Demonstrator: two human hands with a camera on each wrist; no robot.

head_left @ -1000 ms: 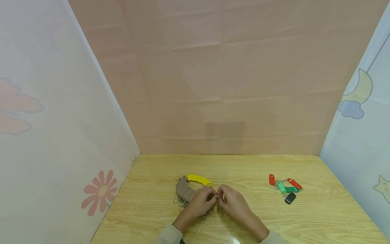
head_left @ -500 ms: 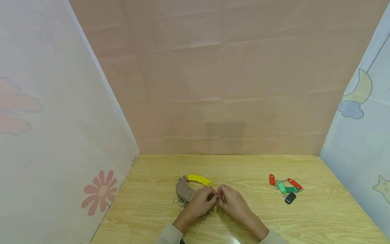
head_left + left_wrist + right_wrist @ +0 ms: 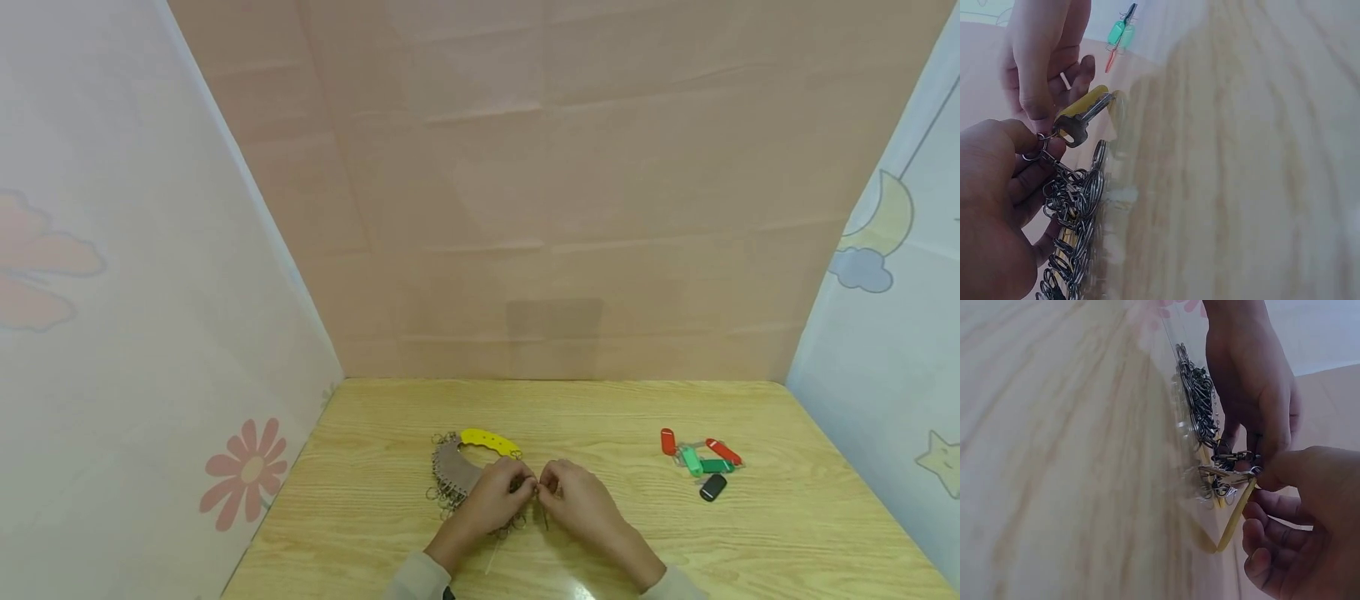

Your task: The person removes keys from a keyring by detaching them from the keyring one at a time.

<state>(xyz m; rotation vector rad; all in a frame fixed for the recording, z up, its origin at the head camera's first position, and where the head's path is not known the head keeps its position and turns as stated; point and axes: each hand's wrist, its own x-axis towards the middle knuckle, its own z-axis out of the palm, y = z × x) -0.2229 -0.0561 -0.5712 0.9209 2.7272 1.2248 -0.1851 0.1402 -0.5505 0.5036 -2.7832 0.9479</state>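
Observation:
My left hand (image 3: 491,497) and right hand (image 3: 588,504) meet fingertip to fingertip over the table. In the left wrist view, my left thumb and fingers pinch a small metal split ring (image 3: 1042,150) joined to a clasp. A silver key (image 3: 1079,128) and a yellow key tag (image 3: 1236,517) hang at that ring. The right thumb and fingertips pinch at the ring's edge; their exact hold is partly hidden. Under the left hand lies a flat grey curved key holder (image 3: 454,467) with a yellow handle (image 3: 489,440), its rim hung with several rings and clasps (image 3: 1197,397).
On the right of the wooden table (image 3: 787,542) lie several tagged keys: a red tag (image 3: 668,442), another red tag (image 3: 723,452), a light green tag (image 3: 692,462), a dark green tag (image 3: 717,466) and a black tag (image 3: 713,487). Printed cloth walls enclose the table's sides and back.
My right hand has shifted slightly down and right at the fingertips. The left hand and the key holder stay in place.

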